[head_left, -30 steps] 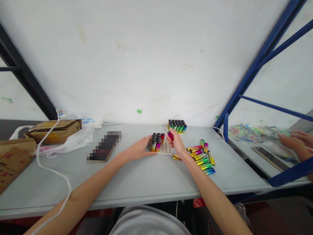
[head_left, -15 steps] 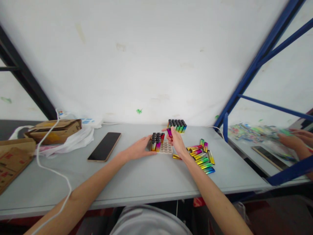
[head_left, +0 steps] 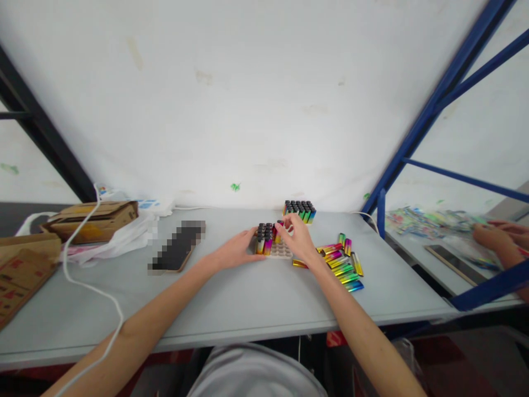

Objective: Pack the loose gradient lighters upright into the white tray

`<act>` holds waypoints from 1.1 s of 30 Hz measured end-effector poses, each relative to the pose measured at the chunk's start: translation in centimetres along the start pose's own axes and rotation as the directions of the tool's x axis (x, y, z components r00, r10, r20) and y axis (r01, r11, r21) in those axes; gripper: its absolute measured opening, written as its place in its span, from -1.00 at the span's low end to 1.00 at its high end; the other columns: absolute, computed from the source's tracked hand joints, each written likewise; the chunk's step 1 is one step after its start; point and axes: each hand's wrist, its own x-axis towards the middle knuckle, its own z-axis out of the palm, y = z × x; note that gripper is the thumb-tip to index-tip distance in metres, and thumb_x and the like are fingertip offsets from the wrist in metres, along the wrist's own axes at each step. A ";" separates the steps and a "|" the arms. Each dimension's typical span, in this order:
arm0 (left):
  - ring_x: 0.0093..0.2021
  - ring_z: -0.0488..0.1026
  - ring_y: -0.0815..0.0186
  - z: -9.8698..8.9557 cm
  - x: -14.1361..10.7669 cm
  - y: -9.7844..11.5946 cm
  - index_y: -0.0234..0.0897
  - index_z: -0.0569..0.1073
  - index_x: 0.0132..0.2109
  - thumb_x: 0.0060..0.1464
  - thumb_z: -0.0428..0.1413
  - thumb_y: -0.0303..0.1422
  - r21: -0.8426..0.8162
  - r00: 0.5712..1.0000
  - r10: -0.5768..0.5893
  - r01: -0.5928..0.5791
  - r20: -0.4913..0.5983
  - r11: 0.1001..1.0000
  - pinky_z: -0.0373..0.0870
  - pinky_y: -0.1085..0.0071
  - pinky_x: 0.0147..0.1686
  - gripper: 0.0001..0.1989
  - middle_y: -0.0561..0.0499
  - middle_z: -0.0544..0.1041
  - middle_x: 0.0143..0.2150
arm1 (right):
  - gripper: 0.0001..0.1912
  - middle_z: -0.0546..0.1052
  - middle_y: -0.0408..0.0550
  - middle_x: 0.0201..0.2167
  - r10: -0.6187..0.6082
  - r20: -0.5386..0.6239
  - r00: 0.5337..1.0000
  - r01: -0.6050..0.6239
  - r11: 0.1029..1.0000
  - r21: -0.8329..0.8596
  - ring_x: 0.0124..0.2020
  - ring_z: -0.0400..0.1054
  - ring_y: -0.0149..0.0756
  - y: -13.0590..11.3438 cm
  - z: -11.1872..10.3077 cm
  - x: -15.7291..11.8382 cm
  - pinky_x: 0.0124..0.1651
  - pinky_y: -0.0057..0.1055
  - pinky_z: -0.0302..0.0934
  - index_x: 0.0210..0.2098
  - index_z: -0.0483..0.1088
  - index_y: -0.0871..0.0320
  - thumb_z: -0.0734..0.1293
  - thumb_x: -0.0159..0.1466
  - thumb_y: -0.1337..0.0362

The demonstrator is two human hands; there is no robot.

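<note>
A pale tray (head_left: 281,251) with round holes stands in front of me, its left part filled with upright lighters (head_left: 264,240) with black tops and shiny coloured bodies. My left hand (head_left: 238,251) wraps round the tray's left side, thumb at the front and fingers toward the back. Over the tray's back right part, my right hand (head_left: 296,236) is closed in a pinch on a lighter, mostly hidden by the fingers. Several loose metallic lighters (head_left: 341,263) lie to the right of the tray. One gold lighter (head_left: 300,264) lies by its front right corner.
A full block of upright lighters (head_left: 303,210) stands behind, near the wall. To the left lie a phone (head_left: 177,248), cardboard boxes (head_left: 93,220) and a white cable (head_left: 88,284). A blue metal frame (head_left: 407,149) rises at right; beyond it another person's hands (head_left: 498,237) handle plastic packets.
My right hand has brought the magenta lighter down and slightly left, from above the tray to its back row. My left hand has stayed in place at the tray.
</note>
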 end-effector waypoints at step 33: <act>0.25 0.50 -0.15 0.0 -0.1 -0.1 -0.27 0.27 0.38 0.11 0.32 0.08 -0.009 1.000 -0.007 0.007 -0.004 1.000 0.41 -0.01 0.28 -0.14 -0.29 0.52 0.29 | -0.70 0.66 -0.05 -0.35 -0.013 0.222 0.975 0.015 1.000 -0.009 -0.36 0.53 -0.21 0.6 -1.6 0.4 -0.22 -0.30 0.36 -0.17 0.51 0.10 0.38 0.44 -0.02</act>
